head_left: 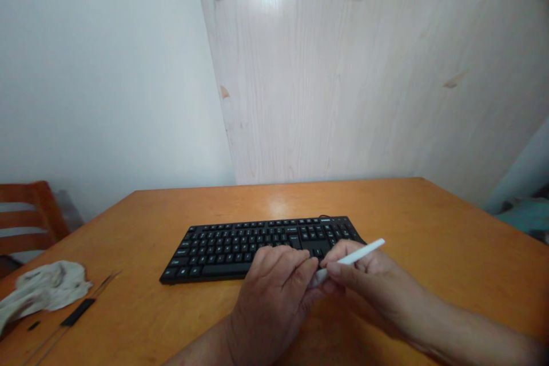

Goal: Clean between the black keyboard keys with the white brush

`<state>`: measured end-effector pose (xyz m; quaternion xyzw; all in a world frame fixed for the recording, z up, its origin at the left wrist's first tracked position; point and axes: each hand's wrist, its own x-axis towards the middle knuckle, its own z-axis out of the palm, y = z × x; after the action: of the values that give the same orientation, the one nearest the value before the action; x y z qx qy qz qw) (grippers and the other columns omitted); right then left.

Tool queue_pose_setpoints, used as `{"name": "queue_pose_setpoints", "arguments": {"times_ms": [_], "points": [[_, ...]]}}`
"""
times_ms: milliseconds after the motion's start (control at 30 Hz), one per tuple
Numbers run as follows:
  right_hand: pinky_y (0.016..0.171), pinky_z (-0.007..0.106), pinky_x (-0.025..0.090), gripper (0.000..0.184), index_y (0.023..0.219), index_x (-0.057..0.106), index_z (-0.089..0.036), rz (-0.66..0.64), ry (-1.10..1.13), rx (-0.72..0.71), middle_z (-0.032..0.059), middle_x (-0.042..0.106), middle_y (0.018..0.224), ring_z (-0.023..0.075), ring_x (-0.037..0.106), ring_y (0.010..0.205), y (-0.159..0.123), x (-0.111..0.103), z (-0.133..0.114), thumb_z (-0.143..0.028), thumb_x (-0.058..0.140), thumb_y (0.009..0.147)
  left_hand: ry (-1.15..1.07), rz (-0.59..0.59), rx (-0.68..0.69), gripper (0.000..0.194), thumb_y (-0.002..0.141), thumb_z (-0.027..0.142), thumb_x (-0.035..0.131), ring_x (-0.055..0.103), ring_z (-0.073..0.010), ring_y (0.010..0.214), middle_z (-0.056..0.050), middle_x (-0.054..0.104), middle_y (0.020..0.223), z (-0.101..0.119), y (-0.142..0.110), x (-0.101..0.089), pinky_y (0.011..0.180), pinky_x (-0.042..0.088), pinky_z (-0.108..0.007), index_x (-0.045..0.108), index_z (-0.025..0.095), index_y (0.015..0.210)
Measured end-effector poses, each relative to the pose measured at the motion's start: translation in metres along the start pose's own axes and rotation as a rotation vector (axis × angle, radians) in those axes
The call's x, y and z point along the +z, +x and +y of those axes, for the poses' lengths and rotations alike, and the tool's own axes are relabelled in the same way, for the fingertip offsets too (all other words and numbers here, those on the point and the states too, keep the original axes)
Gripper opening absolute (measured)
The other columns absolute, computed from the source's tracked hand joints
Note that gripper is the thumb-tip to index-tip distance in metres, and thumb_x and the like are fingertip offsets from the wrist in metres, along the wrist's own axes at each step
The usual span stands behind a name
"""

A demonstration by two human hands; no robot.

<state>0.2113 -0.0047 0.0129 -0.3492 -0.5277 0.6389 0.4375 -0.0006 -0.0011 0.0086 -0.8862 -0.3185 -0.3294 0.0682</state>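
Our right hand [375, 283] pinches a white plastic stick [351, 258] between thumb and fingers, and its upper end points to two o'clock. Our left hand [270, 297] has curled fingers just beside the stick's lower end; we cannot tell if they grip it. Both hands are over the front right part of a black keyboard [253, 249] on an orange wooden table [429, 211]. At nine o'clock from the keyboard lies a crumpled cloth [47, 286].

Computer keyboard [223, 249] on the table [386, 206], cloth [47, 289] to its left.
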Motion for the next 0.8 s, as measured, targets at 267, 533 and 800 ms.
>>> {"name": "queue_pose_setpoints", "arguments": {"times_ms": [267, 533, 800], "points": [[0.071, 0.029, 0.043, 0.021, 0.090, 0.071, -0.022, 0.007, -0.063, -0.003, 0.0037, 0.069, 0.083, 0.0165, 0.059, 0.078, -0.005, 0.007, -0.004, -0.039, 0.077, 0.080, -0.091, -0.097, -0.056, 0.026, 0.101, 0.027, 0.040, 0.051, -0.0199, 0.078, -0.005, 0.061, 0.083, 0.003, -0.002, 0.006, 0.071, 0.040, -0.036, 0.058, 0.018, 0.085], [0.063, 0.027, 0.037, 0.017, 0.080, 0.064, -0.020, 0.229, 0.196, -0.075, 0.0007, 0.060, 0.064, 0.0133, 0.050, 0.064, 0.011, -0.014, -0.006, -0.035, 0.068, 0.088, -0.146, -0.125, -0.134, 0.028, 0.101, 0.023, 0.034, 0.049, -0.0185, 0.075, -0.005, 0.059, 0.081, -0.008, -0.002, 0.005, 0.072, 0.040, -0.035, 0.052, 0.019, 0.080], [0.060, 0.025, 0.037, 0.018, 0.082, 0.063, -0.019, 0.225, 0.206, -0.052, 0.0012, 0.062, 0.068, 0.0122, 0.052, 0.064, 0.012, -0.012, 0.001, -0.034, 0.072, 0.085, -0.118, 0.034, -0.122, 0.021, 0.097, 0.026, 0.050, 0.056, -0.0230, 0.099, -0.009, 0.065, 0.109, -0.008, -0.006, 0.001, 0.088, 0.042, -0.041, 0.055, 0.018, 0.115]]}}
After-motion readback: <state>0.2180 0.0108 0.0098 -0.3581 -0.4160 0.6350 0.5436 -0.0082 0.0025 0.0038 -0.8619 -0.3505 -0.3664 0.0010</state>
